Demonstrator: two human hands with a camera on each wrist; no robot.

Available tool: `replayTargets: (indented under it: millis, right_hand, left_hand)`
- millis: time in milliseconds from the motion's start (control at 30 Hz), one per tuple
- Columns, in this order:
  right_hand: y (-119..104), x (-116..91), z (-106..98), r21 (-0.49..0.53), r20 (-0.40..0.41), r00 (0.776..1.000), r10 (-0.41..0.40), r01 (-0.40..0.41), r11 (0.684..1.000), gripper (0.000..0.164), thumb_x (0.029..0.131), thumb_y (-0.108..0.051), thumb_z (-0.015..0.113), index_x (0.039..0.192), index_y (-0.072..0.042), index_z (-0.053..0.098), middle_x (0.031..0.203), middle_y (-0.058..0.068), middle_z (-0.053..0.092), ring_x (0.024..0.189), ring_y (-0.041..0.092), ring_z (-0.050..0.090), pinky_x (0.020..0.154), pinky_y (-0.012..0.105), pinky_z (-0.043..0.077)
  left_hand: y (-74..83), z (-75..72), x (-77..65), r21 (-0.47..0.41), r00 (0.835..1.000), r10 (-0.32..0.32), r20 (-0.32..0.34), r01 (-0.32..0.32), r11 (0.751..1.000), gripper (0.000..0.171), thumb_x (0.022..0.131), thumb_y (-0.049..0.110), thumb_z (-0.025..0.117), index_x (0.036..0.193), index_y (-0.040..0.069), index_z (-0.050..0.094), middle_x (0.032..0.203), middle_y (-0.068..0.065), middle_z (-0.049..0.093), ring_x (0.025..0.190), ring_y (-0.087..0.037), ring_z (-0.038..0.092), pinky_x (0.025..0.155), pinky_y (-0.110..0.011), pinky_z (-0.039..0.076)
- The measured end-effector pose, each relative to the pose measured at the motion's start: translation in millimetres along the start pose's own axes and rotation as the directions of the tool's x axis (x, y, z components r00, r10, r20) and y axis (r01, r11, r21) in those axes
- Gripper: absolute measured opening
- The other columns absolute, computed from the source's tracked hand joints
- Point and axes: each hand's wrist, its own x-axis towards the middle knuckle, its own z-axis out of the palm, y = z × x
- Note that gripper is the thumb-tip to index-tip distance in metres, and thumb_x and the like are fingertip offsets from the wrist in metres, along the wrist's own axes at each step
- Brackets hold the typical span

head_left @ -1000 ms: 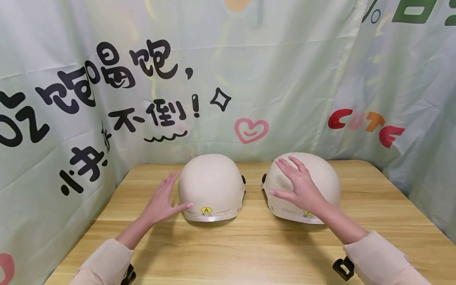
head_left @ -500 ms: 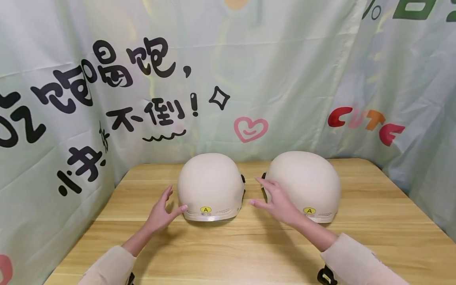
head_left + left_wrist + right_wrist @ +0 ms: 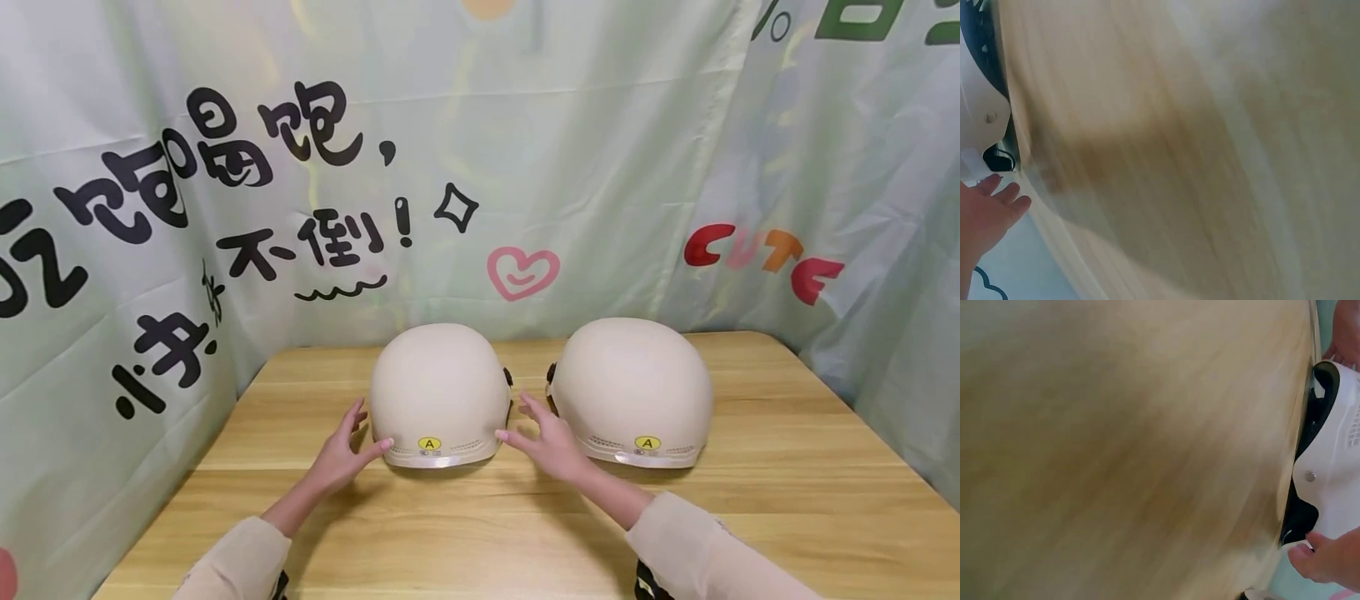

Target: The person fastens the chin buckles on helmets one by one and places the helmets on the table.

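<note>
Two cream helmets with yellow "A" stickers sit side by side on the wooden table. At the left helmet (image 3: pixel 438 387), my left hand (image 3: pixel 339 457) is at its left side, the thumb at the lower front corner. My right hand (image 3: pixel 553 442) has its thumb at that helmet's lower right corner, its fingers in the gap before the right helmet (image 3: pixel 633 383). Both hands have fingers spread and relaxed; whether they touch the shell I cannot tell. The right wrist view shows the left helmet's rim (image 3: pixel 1335 456) between both hands; the left wrist view shows the left fingertips by its edge.
The wooden table (image 3: pixel 480 533) reaches back to a pale green printed curtain (image 3: pixel 585 167) with black lettering and a pink heart. More curtain hangs along the left and right sides. Black straps show under both sleeves.
My right hand has come off the right helmet and swung left to the left helmet's right side. My left hand has lowered slightly, staying near the left helmet. Both helmets stay in place.
</note>
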Motion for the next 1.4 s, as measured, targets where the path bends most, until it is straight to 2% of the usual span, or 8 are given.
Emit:
replayTargets:
  millis: [200, 367, 567, 800, 1033, 1233, 1400]
  right_hand:
    - [8.7, 7.3, 12.2, 0.093, 0.066, 0.993, 0.097, -0.103, 0.99, 0.083, 0.082, -0.034, 0.07, 0.143, 0.003, 0.027, 0.133, 0.03, 0.046, 0.123, 0.042, 0.047, 0.098, 0.055, 0.041]
    - [12.2, 10.3, 20.5, 0.145, 0.071, 0.995, 0.071, -0.081, 0.986, 0.091, 0.079, -0.029, 0.073, 0.143, 0.008, 0.02, 0.129, 0.034, 0.047, 0.121, 0.044, 0.048, 0.098, 0.056, 0.04]
    - [11.0, 15.7, 27.6, 0.179, 0.071, 0.997, 0.037, -0.049, 0.983, 0.091, 0.078, -0.025, 0.074, 0.145, 0.001, 0.019, 0.122, 0.029, 0.056, 0.116, 0.039, 0.054, 0.098, 0.056, 0.04]
    - [13.3, 18.9, 31.7, 0.169, 0.083, 0.997, 0.004, -0.018, 0.985, 0.096, 0.077, -0.022, 0.076, 0.146, 0.003, 0.013, 0.122, 0.03, 0.056, 0.115, 0.037, 0.055, 0.099, 0.053, 0.041]
    - [13.3, 19.9, 30.9, 0.124, 0.068, 0.998, 0.013, -0.021, 0.992, 0.1, 0.074, -0.021, 0.078, 0.146, 0.003, 0.013, 0.114, 0.026, 0.06, 0.11, 0.035, 0.057, 0.097, 0.051, 0.043]
    - [10.6, 19.7, 32.1, 0.11, 0.054, 0.998, -0.008, 0.002, 0.994, 0.1, 0.073, -0.019, 0.079, 0.146, 0.003, 0.013, 0.102, 0.02, 0.066, 0.107, 0.031, 0.058, 0.095, 0.049, 0.043]
    - [12.6, 19.9, 34.3, 0.101, 0.039, 0.999, 0.0, -0.004, 0.995, 0.101, 0.072, -0.018, 0.08, 0.146, 0.002, 0.015, 0.1, 0.018, 0.068, 0.108, 0.03, 0.058, 0.096, 0.05, 0.042]
  left_hand:
    - [-6.5, 0.8, 4.6, -0.01, 1.0, -0.002, 0.024, 0.002, 1.0, 0.095, 0.083, 0.04, 0.066, 0.148, 0.004, 0.008, 0.145, -0.027, 0.032, 0.133, -0.046, 0.029, 0.106, -0.062, 0.026]
    - [-11.2, -0.2, 8.1, -0.041, 0.999, -0.006, 0.043, 0.008, 0.999, 0.098, 0.081, 0.038, 0.068, 0.148, 0.004, 0.006, 0.144, -0.029, 0.032, 0.133, -0.046, 0.031, 0.107, -0.059, 0.026]
    - [-11.0, -2.0, 11.6, -0.041, 0.998, -0.001, 0.065, 0.003, 0.999, 0.103, 0.078, 0.038, 0.072, 0.149, 0.005, 0.006, 0.143, -0.028, 0.035, 0.131, -0.044, 0.035, 0.107, -0.058, 0.027]
    - [-7.5, 3.0, 11.9, -0.112, 0.997, 0.058, 0.041, -0.053, 0.992, 0.104, 0.076, 0.029, 0.076, 0.148, 0.001, 0.007, 0.136, -0.029, 0.044, 0.124, -0.041, 0.046, 0.103, -0.056, 0.035]
    - [-5.3, 6.2, 11.1, -0.176, 0.997, 0.073, 0.021, -0.068, 0.982, 0.105, 0.073, 0.021, 0.079, 0.147, 0.0, 0.007, 0.127, -0.028, 0.053, 0.12, -0.04, 0.05, 0.102, -0.054, 0.038]
    - [-2.7, 3.4, 7.7, -0.175, 0.995, 0.087, 0.038, -0.079, 0.981, 0.108, 0.072, 0.019, 0.08, 0.148, 0.001, 0.006, 0.126, -0.028, 0.054, 0.119, -0.04, 0.051, 0.102, -0.056, 0.036]
    - [-3.5, 4.8, 7.1, -0.136, 0.997, 0.079, 0.021, -0.075, 0.988, 0.107, 0.071, 0.022, 0.08, 0.148, 0.003, 0.009, 0.124, -0.027, 0.055, 0.116, -0.038, 0.054, 0.102, -0.056, 0.036]
